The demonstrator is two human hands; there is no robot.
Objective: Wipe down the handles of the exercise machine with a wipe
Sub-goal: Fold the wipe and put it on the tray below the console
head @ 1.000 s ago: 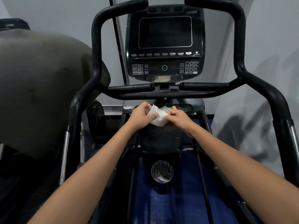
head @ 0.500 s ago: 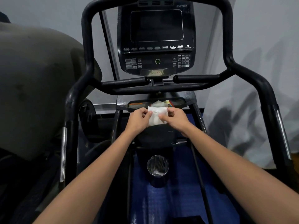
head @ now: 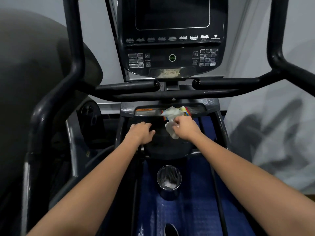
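Since half a second ago the wipe (head: 171, 129) has been released by the left hand (head: 142, 132) and is now pinched by the right hand (head: 185, 127) alone, hanging crumpled just below the pack (head: 175, 111) on the tray (head: 129, 109) under the console (head: 172, 40). The left hand is seen with fingers loosely curled, holding nothing, resting left of the wipe on the dark housing below the tray. The wipe is judged to be freed for use; the handles (head: 129, 86) above the tray are not yet touched.
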